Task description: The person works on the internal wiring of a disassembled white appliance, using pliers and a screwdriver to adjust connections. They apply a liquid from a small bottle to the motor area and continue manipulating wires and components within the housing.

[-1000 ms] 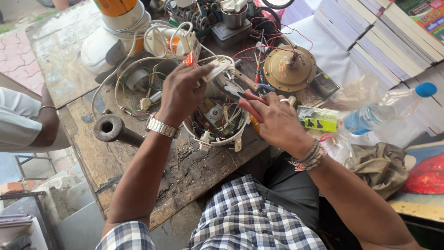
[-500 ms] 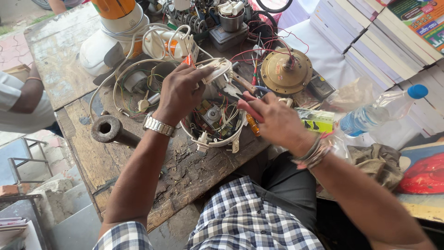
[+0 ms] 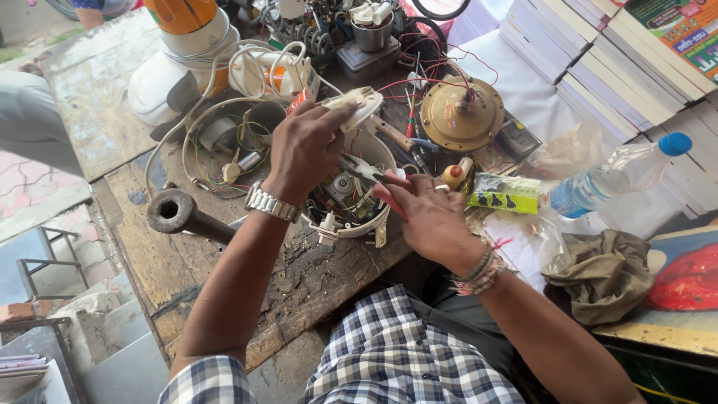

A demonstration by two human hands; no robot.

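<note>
Item: white housing, opened, mid-bench on the wooden table; wiring and small parts exposed inside, nothing closed up yet.
Left hand: clamped on a white plate lifted above the housing.
Right hand: closed on red-handled pliers, tips inside the housing.
Second shell: holds loose wires.
Bottle: capped, nearly empty.

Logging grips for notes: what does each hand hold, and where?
Left hand grips the white cover by its edge; right hand holds red-handled pliers by the handles.
</note>
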